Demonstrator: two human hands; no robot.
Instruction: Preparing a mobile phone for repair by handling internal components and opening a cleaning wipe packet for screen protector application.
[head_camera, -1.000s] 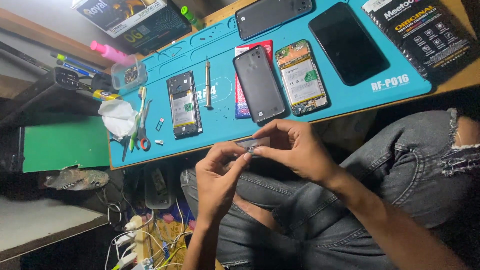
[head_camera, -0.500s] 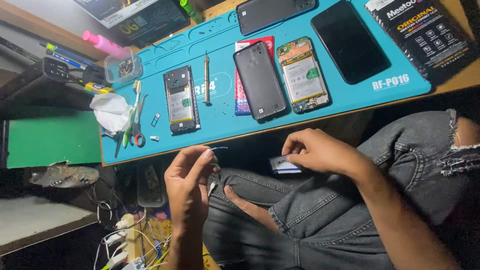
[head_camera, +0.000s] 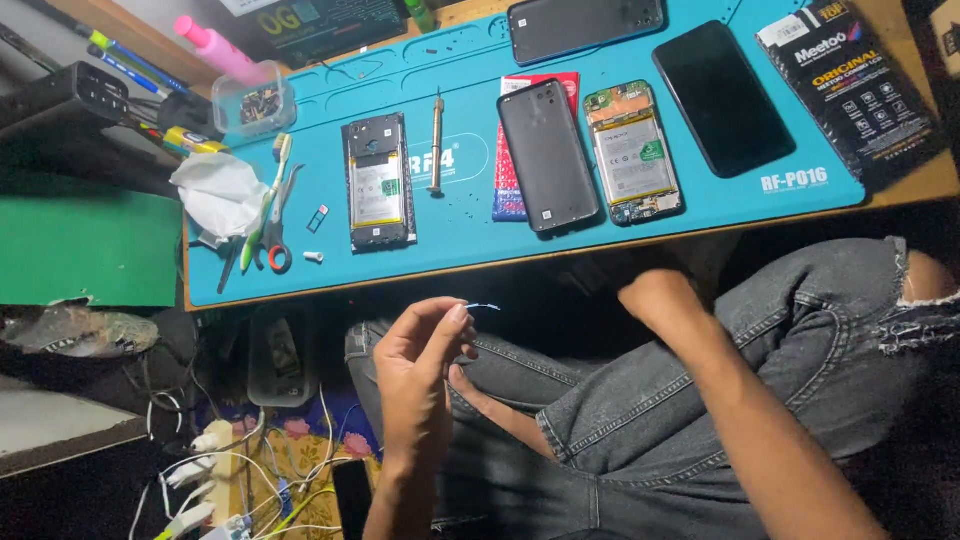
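Two hands are low in front of you, over your lap and below the edge of the table (head_camera: 700, 225). Your left hand (head_camera: 420, 370) pinches a tiny thin strip (head_camera: 483, 306) between thumb and first finger, and the strip sticks out to the right of your fingertips. It looks pale and very small, and I cannot tell what it is made of. Your right hand (head_camera: 655, 298) is curled into a loose fist, well apart from the left one. It is blurred, so I cannot tell if it holds anything.

Above your left hand, on the blue mat (head_camera: 460, 220), lies an open phone (head_camera: 378, 182) with its back off. Just right of it lies a thin screwdriver (head_camera: 437, 142). Above your right hand lie a dark back cover (head_camera: 547, 155) and a second open phone (head_camera: 632, 152). Far left of your left hand are scissors (head_camera: 278, 225) and a white tissue (head_camera: 218, 195).

The strip could slip from your pinch, because only its end is held. Then it would drop onto your jeans (head_camera: 640, 420) or down into the cables (head_camera: 230, 470) on the floor, where such a small thing is hard to find. If you squeeze too hard, I think it could bend or stick to your finger.
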